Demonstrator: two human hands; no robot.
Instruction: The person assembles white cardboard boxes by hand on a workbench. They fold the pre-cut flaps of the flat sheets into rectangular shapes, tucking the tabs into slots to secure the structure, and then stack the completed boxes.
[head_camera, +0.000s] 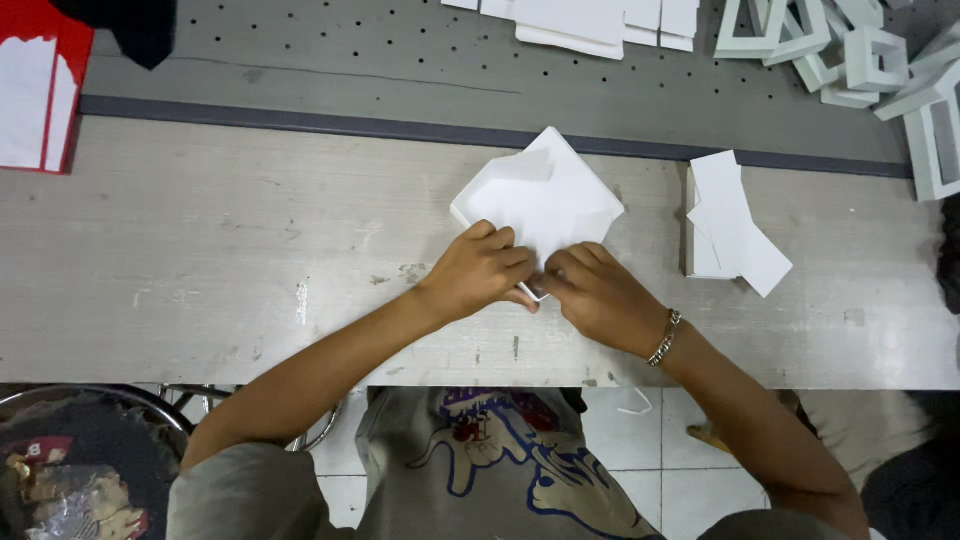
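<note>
The left hand (482, 268) and the right hand (597, 296) meet at the near corner of a shallow white box (540, 200) that lies turned like a diamond on the table (200, 250). Both hands are curled, fingers bent and pressed together on that corner, pinching the white sheet folded over the box's rim; neither is spread flat. The right wrist carries a metal bracelet (665, 338).

The step in hand looks like creasing or tucking the paper at that corner. To do it well, the person would likely keep the box flat on the table, hold one edge firm with the left hand, and run the right fingertips along the fold so the paper sits tight without wrinkles. The exact fold under the fingers is hidden.

The box sits near the middle of the table, at twelve o'clock from the hands. At three o'clock from it lies a small stack of white paper sheets (730, 225), apart from the box. At one to two o'clock, beyond the table's far edge, stand open white box frames (850, 55); at twelve o'clock, flat white cards (580, 22). At ten o'clock lies a red and white package (35, 85).
</note>
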